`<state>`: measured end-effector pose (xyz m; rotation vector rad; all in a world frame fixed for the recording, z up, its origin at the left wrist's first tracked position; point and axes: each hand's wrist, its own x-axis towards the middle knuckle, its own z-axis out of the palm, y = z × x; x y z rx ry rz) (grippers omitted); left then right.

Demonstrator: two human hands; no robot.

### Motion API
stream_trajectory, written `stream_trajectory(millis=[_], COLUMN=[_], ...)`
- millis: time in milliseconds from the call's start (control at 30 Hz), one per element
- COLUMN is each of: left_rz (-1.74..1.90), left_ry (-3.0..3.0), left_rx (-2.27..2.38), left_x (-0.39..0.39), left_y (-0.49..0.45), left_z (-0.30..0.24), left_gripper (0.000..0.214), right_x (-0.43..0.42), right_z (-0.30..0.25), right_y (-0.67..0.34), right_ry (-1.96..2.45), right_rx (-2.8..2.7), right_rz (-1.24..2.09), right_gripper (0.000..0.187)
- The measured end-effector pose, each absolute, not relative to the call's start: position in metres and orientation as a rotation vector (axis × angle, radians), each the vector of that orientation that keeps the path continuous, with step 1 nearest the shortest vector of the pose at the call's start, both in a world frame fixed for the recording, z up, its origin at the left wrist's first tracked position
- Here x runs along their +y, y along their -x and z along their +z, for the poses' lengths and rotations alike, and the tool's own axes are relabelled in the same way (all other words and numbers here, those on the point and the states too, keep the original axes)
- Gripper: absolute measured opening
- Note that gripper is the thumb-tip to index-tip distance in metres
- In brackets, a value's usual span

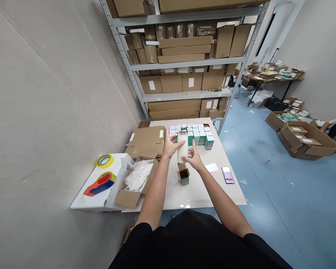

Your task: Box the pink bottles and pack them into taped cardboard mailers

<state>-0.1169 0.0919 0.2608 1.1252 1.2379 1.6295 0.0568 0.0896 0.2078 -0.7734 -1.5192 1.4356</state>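
Between my two hands a whitish jar (182,149) with a silvery lid is held upright above the table. My left hand (170,145) grips its upper left side, thumb across the front. Lower on the right side, my right hand (193,157) holds it with the forefinger pointing up. Just below the jar stands a small green and brown box (184,181) with its top flaps open and a dark inside. Behind my hands are rows of small green and white boxes (202,138), partly hidden by the jar and fingers.
Left on the table are flat cardboard (145,140) and an open carton of white packing material (139,175). Tape rolls (104,160) and an orange-blue tape dispenser (100,184) lie beside them. A phone (227,175) lies right. Shelving (184,95) stands behind; a person crouches far right near cartons.
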Motion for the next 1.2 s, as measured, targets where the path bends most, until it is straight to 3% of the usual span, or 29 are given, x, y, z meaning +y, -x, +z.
stream_trajectory(millis=[300, 733, 833, 1000, 1200], left_rz=[1.630, 1.524, 1.486, 1.402, 1.149], left_ry=[-1.106, -1.092, -1.150, -1.285, -1.397], left_rx=[1.274, 1.167, 1.182, 1.376, 1.237], left_x=[0.095, 0.094, 0.094, 0.098, 0.109], left_y=[0.119, 0.121, 0.125, 0.141, 0.156], left_z=[0.263, 0.255, 0.255, 0.255, 0.247], left_gripper=[0.146, 0.139, 0.127, 0.089, 0.082], right_x=[0.091, 0.088, 0.088, 0.088, 0.081], right_z=[0.202, 0.201, 0.198, 0.188, 0.158], right_y=[-0.058, -0.063, -0.063, -0.066, -0.065], right_ry=[0.892, 0.875, 0.874, 0.932, 0.904], right_rx=[-1.557, -1.631, -1.599, -1.599, -1.547], right_rz=[1.256, 1.313, 1.346, 1.365, 1.508], right_gripper=[0.130, 0.125, 0.124, 0.127, 0.132])
